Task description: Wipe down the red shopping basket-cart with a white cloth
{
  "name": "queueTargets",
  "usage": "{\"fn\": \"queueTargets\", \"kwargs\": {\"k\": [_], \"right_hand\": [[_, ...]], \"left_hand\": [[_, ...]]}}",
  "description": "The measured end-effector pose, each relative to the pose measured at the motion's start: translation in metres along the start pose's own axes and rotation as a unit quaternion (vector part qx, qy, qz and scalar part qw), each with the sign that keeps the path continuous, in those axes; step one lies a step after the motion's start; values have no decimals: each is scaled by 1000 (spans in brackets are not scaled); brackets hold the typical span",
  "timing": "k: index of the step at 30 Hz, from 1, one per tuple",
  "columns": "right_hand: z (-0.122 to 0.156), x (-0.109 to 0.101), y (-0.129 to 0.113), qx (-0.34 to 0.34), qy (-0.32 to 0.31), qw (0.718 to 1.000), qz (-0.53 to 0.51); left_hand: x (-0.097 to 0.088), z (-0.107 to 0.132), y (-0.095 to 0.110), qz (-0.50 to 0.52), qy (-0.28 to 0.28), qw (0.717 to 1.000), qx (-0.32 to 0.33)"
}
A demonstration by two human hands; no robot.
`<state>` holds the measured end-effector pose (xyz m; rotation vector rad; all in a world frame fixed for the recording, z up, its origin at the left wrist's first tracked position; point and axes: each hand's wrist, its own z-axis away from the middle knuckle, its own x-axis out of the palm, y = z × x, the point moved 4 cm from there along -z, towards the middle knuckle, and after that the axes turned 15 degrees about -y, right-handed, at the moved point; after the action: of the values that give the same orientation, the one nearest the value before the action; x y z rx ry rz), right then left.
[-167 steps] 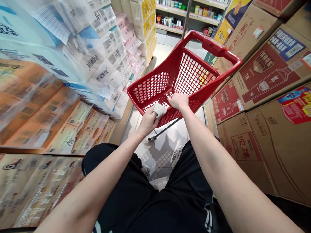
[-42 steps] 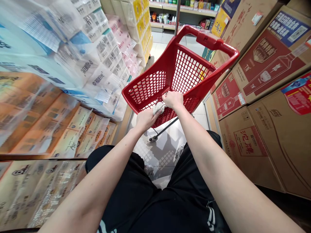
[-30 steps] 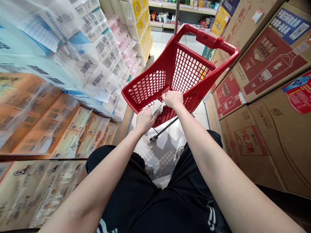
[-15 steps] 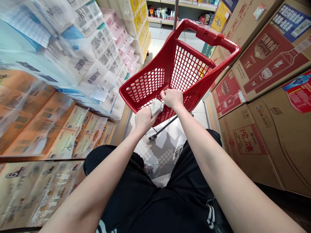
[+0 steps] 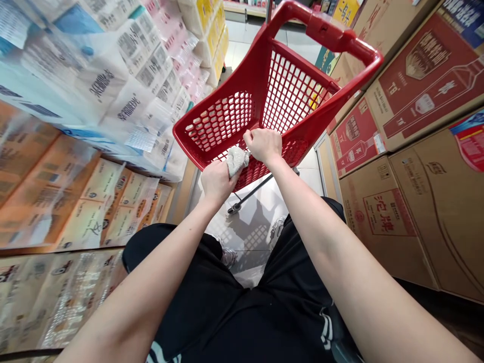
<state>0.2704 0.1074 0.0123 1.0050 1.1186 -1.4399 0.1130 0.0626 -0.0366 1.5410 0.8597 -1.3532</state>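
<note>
We see 2 bare hands at work on the near edge of a red shopping cart (image 5: 259,75), which stands ahead of the person in a narrow aisle, between the stacked goods on either side. The left hand (image 5: 216,181) grasps a pale, bunched cloth (image 5: 237,160); its fingers are wrapped around it, and the cloth bulges out above the thumb at the basket's near rim, toward the left corner. The right hand (image 5: 265,145) is clenched over the same rim, just beside the cloth, knuckles up; we cannot make out the undersides of its fingers. The cart's basket opens toward us, its mesh walls showing the light floor (image 5: 260,206) through their holes, and its thick handle (image 5: 330,31) rises at the far right. Below the basket we see a caster (image 5: 235,207) on the tiles. The person's knees are spread in black trousers (image 5: 234,322) with white stripes, and 2 light shoes (image 5: 228,256) show on the floor, the mesh's shadow falling between them. On our left we find white and blue wrapped packs (image 5: 124,101) stacked high, orange packs (image 5: 56,176) nearer to us, and pink packs (image 5: 170,25) and yellow packs (image 5: 212,20) farther off. On our right, brown cartons (image 5: 412,201) are piled up, some with red panels printed with a bottle outline. The left edge of our view is partly smeared.
</note>
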Motion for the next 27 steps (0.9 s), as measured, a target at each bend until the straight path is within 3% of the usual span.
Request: {"fn": "queueTargets", "kwargs": {"k": [6,8,15,23,27], "right_hand": [[-14,3,-5,1,-9,1000,-7],[-17,3,-7,3,-11,1000,-14],[-17,5,-6,12,-8,999,-34],[-14,3,-4,21,-2,999,-28],[-12,3,-5,29,-9,999,-26]], "left_hand": [[-6,-16,-13,59,-22,995,-80],[-5,-16,-17,75,-22,994,-81],[3,8,-24,75,44,996,31],[-4,26,-11,40,25,995,92],[-10,14,-8,9,-46,994,99]]}}
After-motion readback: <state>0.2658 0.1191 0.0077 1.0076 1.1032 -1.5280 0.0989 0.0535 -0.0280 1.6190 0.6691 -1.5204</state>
